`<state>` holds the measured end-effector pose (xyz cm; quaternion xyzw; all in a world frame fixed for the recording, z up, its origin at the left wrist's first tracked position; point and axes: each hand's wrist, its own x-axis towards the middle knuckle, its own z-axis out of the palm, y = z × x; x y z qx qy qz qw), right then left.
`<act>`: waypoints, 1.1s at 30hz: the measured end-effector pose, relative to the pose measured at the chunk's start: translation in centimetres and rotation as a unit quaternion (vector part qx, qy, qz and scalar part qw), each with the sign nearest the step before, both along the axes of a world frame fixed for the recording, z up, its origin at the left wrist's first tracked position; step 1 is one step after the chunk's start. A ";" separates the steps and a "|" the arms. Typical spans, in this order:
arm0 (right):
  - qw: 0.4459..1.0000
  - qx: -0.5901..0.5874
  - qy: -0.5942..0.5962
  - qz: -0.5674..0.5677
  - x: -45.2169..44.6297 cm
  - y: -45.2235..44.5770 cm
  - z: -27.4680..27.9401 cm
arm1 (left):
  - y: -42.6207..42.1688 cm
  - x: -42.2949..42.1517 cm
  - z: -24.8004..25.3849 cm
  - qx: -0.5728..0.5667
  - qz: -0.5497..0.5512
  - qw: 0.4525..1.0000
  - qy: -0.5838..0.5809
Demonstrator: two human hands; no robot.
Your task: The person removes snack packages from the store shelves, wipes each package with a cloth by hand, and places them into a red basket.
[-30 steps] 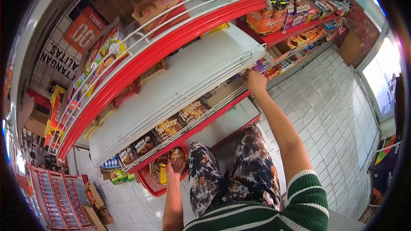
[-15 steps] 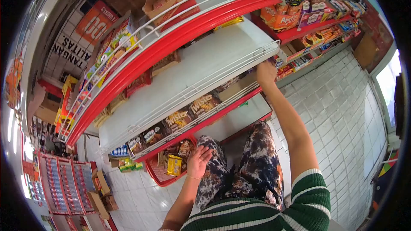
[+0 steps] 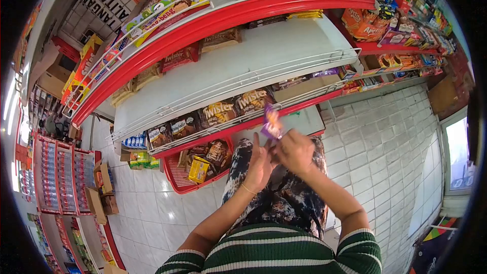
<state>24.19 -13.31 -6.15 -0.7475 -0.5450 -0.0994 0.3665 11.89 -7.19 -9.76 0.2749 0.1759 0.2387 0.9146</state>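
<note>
A small purple snack packet (image 3: 273, 123) with an orange picture is pinched in my right hand (image 3: 296, 152), in front of the shelf edge and above my lap. My left hand (image 3: 259, 168) is beside it with its fingers stretched upward, close to the packet's lower end; whether it touches the packet I cannot tell. To the left, on the floor, stands a red basket (image 3: 171, 178) holding a yellow packet (image 3: 199, 169) and several brown packets (image 3: 219, 151). Twister packs (image 3: 253, 100) and Wafello packs (image 3: 183, 126) line the lower shelf just beyond my hands.
A white shelf board (image 3: 284, 45) with a wire rail has brown and red packs along its back. Above it runs a curved red shelf edge (image 3: 228, 23). More snack shelves (image 3: 390, 48) stand at right, bottle racks (image 3: 65, 175) and cartons (image 3: 96, 200) at left. Tiled floor (image 3: 375, 137) lies to the right.
My right hand has come back from the shelf's right end to above my lap, now with the purple packet. My left hand has moved up and right to meet it. The view has shifted.
</note>
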 end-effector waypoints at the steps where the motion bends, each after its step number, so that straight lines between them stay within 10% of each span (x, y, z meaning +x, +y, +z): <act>1: 1.000 0.001 0.005 0.023 -1.3 -0.1 -0.1 | 0.2 0.0 0.4 0.024 0.032 0.999 0.002; 9: 0.975 0.027 0.189 0.115 -6.9 -0.9 -0.8 | 0.3 -3.3 -0.3 -0.047 0.099 0.980 0.168; 14: 0.745 0.202 0.636 0.020 -4.9 -1.4 -0.5 | 1.1 -5.4 1.1 -0.046 0.046 0.994 0.092; 18: 0.966 0.106 0.218 0.091 -5.5 -0.6 0.9 | 0.0 -5.0 1.1 -0.079 0.019 0.994 0.077; 33: 0.961 0.166 0.220 0.016 -4.0 -2.5 1.6 | -0.1 -7.8 3.0 0.065 -0.082 0.980 0.166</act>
